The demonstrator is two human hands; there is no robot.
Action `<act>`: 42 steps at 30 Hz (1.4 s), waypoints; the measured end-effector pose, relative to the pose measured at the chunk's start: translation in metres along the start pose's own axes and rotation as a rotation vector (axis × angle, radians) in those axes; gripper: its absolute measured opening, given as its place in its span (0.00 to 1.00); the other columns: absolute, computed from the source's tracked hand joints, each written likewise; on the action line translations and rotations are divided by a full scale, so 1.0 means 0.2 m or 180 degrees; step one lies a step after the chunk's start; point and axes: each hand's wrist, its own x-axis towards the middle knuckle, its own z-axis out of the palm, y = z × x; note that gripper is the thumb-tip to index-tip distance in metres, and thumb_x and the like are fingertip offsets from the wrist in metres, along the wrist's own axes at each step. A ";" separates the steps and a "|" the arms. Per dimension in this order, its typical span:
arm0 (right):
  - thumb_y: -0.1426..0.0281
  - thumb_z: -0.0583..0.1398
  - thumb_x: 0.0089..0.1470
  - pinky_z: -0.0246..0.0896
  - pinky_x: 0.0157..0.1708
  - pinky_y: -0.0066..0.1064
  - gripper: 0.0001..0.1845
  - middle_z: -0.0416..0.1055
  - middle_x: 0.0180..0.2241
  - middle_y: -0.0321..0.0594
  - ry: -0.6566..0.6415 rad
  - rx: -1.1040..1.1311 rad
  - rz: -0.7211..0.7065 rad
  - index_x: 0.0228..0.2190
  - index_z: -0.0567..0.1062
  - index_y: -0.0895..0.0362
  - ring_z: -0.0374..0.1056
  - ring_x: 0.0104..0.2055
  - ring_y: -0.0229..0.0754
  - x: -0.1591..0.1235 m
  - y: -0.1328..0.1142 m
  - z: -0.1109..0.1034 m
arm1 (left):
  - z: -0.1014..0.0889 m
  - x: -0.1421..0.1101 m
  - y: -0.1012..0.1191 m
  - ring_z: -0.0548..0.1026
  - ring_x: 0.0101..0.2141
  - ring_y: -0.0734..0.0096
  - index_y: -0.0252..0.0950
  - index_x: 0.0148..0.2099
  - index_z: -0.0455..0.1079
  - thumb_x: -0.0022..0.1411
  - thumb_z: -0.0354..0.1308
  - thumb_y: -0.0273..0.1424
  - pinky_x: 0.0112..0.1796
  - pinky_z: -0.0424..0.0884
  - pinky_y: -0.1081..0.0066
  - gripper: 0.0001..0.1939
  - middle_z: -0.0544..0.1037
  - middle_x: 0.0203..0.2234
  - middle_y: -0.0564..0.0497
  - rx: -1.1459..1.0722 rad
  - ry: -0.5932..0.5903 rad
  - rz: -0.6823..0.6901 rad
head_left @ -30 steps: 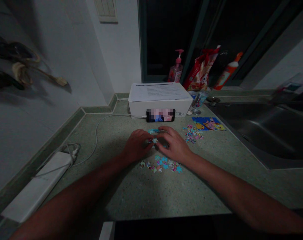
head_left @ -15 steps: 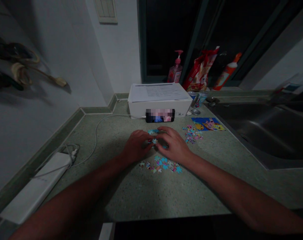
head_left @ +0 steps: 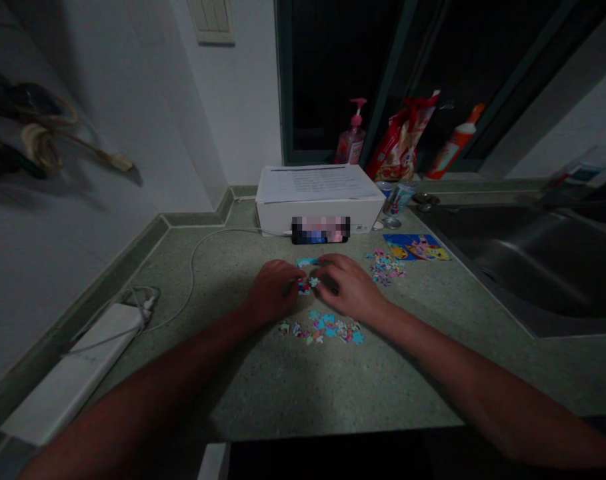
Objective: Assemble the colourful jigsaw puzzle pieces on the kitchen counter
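A small pale-blue jigsaw piece (head_left: 314,282) is pinched at the fingertips of my right hand (head_left: 350,287). My left hand (head_left: 273,290) is curled at the left edge of some joined puzzle pieces (head_left: 303,288) with red and blue on them, its thumb and fingers closed about that edge. Between and beyond my hands shows a light-blue strip of puzzle (head_left: 307,263); my fingers hide part of this work. Nearer to me, loose puzzle pieces (head_left: 327,327) lie scattered on the green speckled counter (head_left: 263,393).
Another heap of puzzle pieces (head_left: 385,268) lies right of my hands, by a colourful cartoon picture card (head_left: 417,247). A phone (head_left: 321,231) leans on a white box (head_left: 277,215). A sink (head_left: 543,267) is at right; a power strip (head_left: 77,373) and cable (head_left: 191,267) lie left.
My fingertips have drawn slightly apart. The pale-blue piece has shifted a little to the right with my right hand, and the red-and-blue joined pieces show more plainly.
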 end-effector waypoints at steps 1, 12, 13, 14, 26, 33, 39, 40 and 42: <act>0.70 0.66 0.61 0.74 0.59 0.60 0.09 0.79 0.55 0.54 -0.0053 -0.0020 0.0023 0.43 0.82 0.52 0.76 0.58 0.62 0.00 0.01 0.00 | 0.00 0.00 0.00 0.81 0.42 0.59 0.42 0.47 0.78 0.67 0.56 0.23 0.51 0.79 0.51 0.13 0.85 0.39 0.51 0.0012 -0.0050 0.0016; 0.72 0.67 0.59 0.74 0.58 0.57 0.08 0.80 0.56 0.52 -0.0433 -0.0122 0.0033 0.41 0.83 0.52 0.76 0.59 0.60 -0.01 -0.01 0.02 | -0.01 -0.01 -0.01 0.82 0.45 0.57 0.44 0.46 0.82 0.59 0.53 0.18 0.54 0.78 0.48 0.22 0.87 0.43 0.50 -0.0053 -0.0396 0.0173; 0.72 0.67 0.59 0.74 0.59 0.57 0.08 0.80 0.56 0.51 -0.0439 -0.0105 0.0023 0.41 0.83 0.52 0.76 0.59 0.60 -0.01 -0.01 0.02 | -0.01 0.00 -0.01 0.82 0.46 0.56 0.45 0.46 0.82 0.59 0.54 0.18 0.54 0.78 0.48 0.22 0.87 0.43 0.51 -0.0052 -0.0433 0.0166; 0.72 0.67 0.58 0.74 0.59 0.56 0.08 0.80 0.56 0.51 -0.0437 -0.0086 0.0012 0.41 0.83 0.51 0.76 0.59 0.60 -0.01 -0.01 0.02 | -0.01 0.00 -0.01 0.82 0.46 0.56 0.47 0.45 0.83 0.58 0.54 0.18 0.54 0.78 0.47 0.23 0.87 0.43 0.52 -0.0059 -0.0464 0.0161; 0.73 0.67 0.59 0.74 0.58 0.58 0.09 0.80 0.55 0.52 -0.0365 0.0065 -0.0013 0.41 0.84 0.51 0.76 0.59 0.60 -0.01 -0.01 0.03 | -0.01 0.00 -0.02 0.84 0.47 0.56 0.47 0.43 0.83 0.57 0.53 0.17 0.57 0.78 0.45 0.24 0.88 0.43 0.53 -0.0145 -0.0586 0.0194; 0.71 0.66 0.60 0.74 0.59 0.58 0.10 0.79 0.55 0.52 -0.0414 0.0055 -0.0056 0.43 0.84 0.51 0.76 0.59 0.61 -0.01 -0.02 0.03 | -0.01 0.00 -0.02 0.83 0.49 0.55 0.53 0.43 0.83 0.58 0.54 0.19 0.60 0.76 0.42 0.24 0.88 0.44 0.55 -0.0248 -0.0661 0.0068; 0.70 0.65 0.66 0.72 0.61 0.57 0.11 0.78 0.58 0.50 -0.0420 0.0111 -0.0230 0.47 0.85 0.49 0.75 0.61 0.57 -0.01 -0.03 0.02 | 0.00 -0.01 -0.03 0.82 0.47 0.57 0.49 0.42 0.83 0.59 0.53 0.19 0.57 0.75 0.46 0.22 0.87 0.44 0.53 -0.0208 -0.0626 0.0161; 0.70 0.65 0.66 0.72 0.61 0.57 0.11 0.78 0.58 0.50 -0.0438 0.0089 -0.0252 0.47 0.85 0.49 0.75 0.61 0.57 -0.01 -0.03 0.02 | 0.00 -0.01 -0.03 0.82 0.47 0.57 0.48 0.42 0.82 0.59 0.53 0.18 0.56 0.76 0.47 0.22 0.88 0.44 0.53 -0.0192 -0.0607 0.0188; 0.71 0.65 0.65 0.72 0.62 0.56 0.11 0.79 0.58 0.50 -0.0467 0.0045 -0.0265 0.47 0.85 0.50 0.75 0.61 0.57 -0.01 -0.03 0.03 | 0.01 -0.01 -0.03 0.83 0.47 0.56 0.46 0.42 0.81 0.57 0.53 0.18 0.56 0.75 0.47 0.22 0.88 0.43 0.53 -0.0149 -0.0565 0.0241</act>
